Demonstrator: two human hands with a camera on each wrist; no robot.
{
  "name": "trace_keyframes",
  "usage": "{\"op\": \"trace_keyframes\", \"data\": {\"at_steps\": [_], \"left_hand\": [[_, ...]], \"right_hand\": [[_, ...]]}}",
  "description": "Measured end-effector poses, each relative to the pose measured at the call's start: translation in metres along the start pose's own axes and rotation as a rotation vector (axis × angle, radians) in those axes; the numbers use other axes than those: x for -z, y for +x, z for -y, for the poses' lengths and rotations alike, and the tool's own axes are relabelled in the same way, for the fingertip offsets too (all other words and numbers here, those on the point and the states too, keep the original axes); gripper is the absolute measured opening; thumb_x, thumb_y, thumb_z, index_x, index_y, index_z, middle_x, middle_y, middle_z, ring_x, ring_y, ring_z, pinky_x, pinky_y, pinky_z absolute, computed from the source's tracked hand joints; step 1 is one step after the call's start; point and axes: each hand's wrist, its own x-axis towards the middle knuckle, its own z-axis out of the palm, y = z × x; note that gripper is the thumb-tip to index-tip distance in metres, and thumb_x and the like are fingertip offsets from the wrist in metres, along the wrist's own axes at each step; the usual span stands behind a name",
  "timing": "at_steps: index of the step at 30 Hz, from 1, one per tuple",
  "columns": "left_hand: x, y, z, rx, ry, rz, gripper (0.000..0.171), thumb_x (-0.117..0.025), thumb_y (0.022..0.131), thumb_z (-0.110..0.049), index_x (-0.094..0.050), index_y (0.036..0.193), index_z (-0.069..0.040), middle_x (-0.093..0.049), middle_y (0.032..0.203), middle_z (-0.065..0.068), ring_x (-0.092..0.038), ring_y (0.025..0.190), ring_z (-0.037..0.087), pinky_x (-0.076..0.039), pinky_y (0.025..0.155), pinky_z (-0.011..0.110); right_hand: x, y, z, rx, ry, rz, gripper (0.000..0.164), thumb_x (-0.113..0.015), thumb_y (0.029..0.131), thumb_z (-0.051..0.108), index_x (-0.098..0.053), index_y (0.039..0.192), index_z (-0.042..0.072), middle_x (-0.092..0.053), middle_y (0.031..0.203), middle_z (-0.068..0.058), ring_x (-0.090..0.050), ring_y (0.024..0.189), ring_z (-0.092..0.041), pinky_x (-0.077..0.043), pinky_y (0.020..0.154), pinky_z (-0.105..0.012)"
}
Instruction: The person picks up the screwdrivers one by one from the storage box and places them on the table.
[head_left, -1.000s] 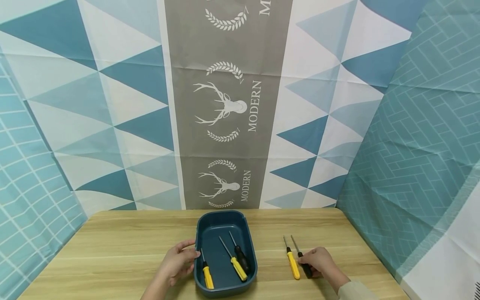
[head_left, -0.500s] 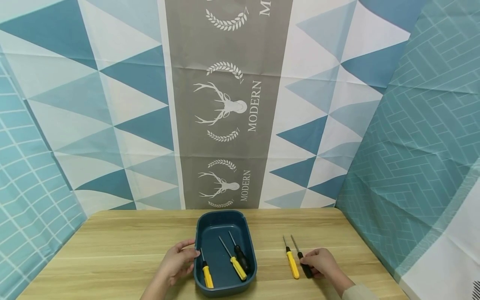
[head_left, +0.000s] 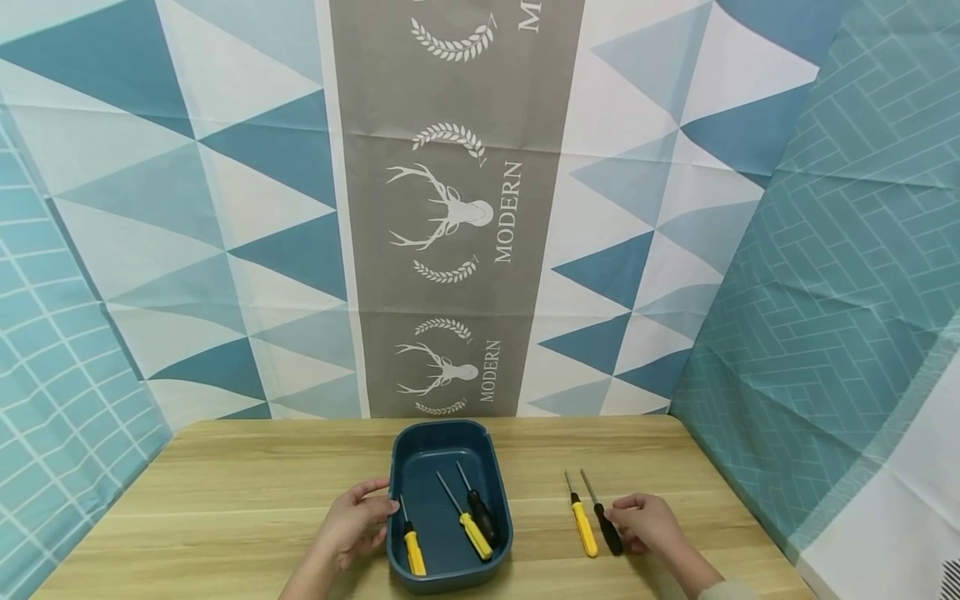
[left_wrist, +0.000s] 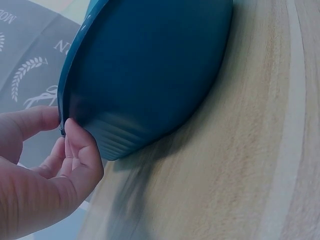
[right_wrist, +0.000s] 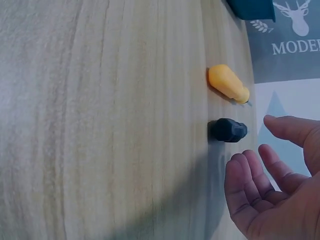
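Observation:
My left hand pinches the left rim of a dark blue plastic bin, thumb on one side of the wall and fingers on the other. Inside lie a yellow screwdriver with a black collar, a plain yellow screwdriver and a black screwdriver. To the right, another black screwdriver lies on the table beside a yellow-handled screwdriver, shafts pointing away from me. Just right of that black handle is my right hand; the right wrist view shows its thumb and fingers apart, holding nothing.
The wood-grain table reaches back to a patterned wall sheet. A teal sheet hangs along the right side and a light blue tiled one along the left.
My right hand has come off the black screwdriver's handle and shifted slightly right, leaving the tool on the table. The left hand and the bin look unmoved.

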Motion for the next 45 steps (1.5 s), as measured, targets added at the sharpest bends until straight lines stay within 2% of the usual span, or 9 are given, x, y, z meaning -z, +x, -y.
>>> {"op": "trace_keyframes", "data": {"at_steps": [12,18,22,28,45], "left_hand": [[0.0,0.002,-0.001,0.016,0.004,-0.006,0.057,-0.066,0.082,-0.009,-0.042,0.132,0.002,-0.063,0.094,0.008,-0.06,0.077,0.017,-0.05,0.06,0.028],[0.002,0.002,-0.001,0.013,0.001,0.014,0.059,-0.067,0.082,-0.009,-0.04,0.134,0.003,-0.064,0.094,0.007,-0.061,0.076,0.016,-0.051,0.06,0.027],[0.002,0.001,-0.001,0.016,-0.001,0.02,0.059,-0.066,0.082,-0.009,-0.04,0.134,0.003,-0.064,0.093,0.007,-0.062,0.076,0.016,-0.051,0.061,0.026],[0.002,0.0,-0.002,0.018,0.001,0.021,0.059,-0.067,0.082,-0.008,-0.04,0.134,0.004,-0.065,0.094,0.008,-0.061,0.076,0.017,-0.051,0.061,0.026],[0.001,-0.001,-0.003,0.009,0.001,0.024,0.06,-0.067,0.083,-0.009,-0.039,0.134,0.005,-0.065,0.096,0.009,-0.061,0.077,0.017,-0.052,0.063,0.027]], "right_hand": [[0.0,-0.006,0.01,0.019,0.12,0.007,0.038,-0.067,0.084,0.019,-0.058,0.112,-0.005,-0.057,0.081,-0.007,-0.049,0.059,-0.013,-0.045,0.053,-0.028],[-0.001,-0.007,0.019,0.035,0.113,0.008,0.04,-0.068,0.083,0.022,-0.059,0.112,-0.005,-0.059,0.082,-0.007,-0.047,0.057,-0.011,-0.044,0.052,-0.027],[-0.002,-0.009,0.024,0.036,0.096,0.009,0.042,-0.069,0.083,0.024,-0.06,0.112,-0.004,-0.061,0.088,-0.009,-0.05,0.061,-0.014,-0.046,0.054,-0.029],[-0.004,-0.015,0.031,0.067,0.089,0.017,0.041,-0.068,0.083,0.025,-0.061,0.112,-0.002,-0.064,0.099,-0.014,-0.062,0.08,-0.022,-0.053,0.063,-0.035],[-0.009,-0.019,0.039,0.108,0.153,0.042,0.047,-0.073,0.08,0.028,-0.06,0.115,0.0,-0.065,0.099,-0.008,-0.06,0.087,-0.024,-0.055,0.072,-0.041]]}}
